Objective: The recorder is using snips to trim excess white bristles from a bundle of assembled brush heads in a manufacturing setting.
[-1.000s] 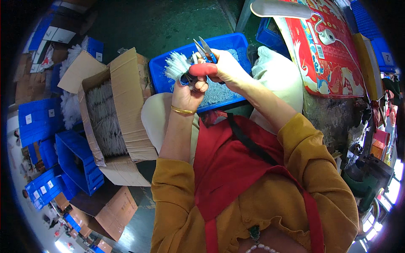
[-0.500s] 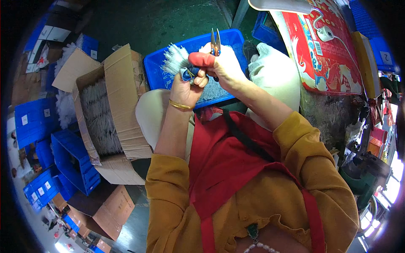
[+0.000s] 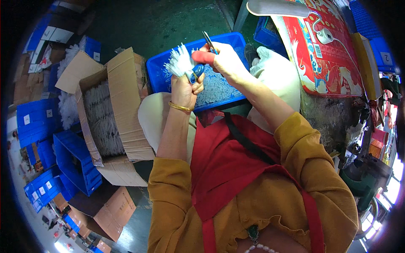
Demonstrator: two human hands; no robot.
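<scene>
My left hand (image 3: 185, 87) is closed round a fanned bundle of thin white bristle brushes (image 3: 179, 63), their tips pointing up and away. A dark blue piece (image 3: 196, 73), perhaps a thumb covering, shows at the left thumb. Held in my right hand (image 3: 230, 61) is a small pair of scissors (image 3: 209, 42), its narrow blades close together and pointing up. A red cover (image 3: 203, 57) wraps the right thumb, which lies beside the bundle's right edge. Beneath both hands, a blue plastic bin (image 3: 152, 71) holds many small whitish plastic pieces (image 3: 217, 90).
To the left stands an open cardboard box (image 3: 122, 76) packed with thin white brushes. Blue crates (image 3: 76, 160) and another carton (image 3: 112, 213) lie beyond it. At the right are a red patterned board (image 3: 327, 63), a lamp (image 3: 278, 7) and a green machine (image 3: 365, 177).
The scissor blades, parted before, have come together and tilted left. My left hand has turned slightly, showing more of the blue piece, and the hands have parted a little.
</scene>
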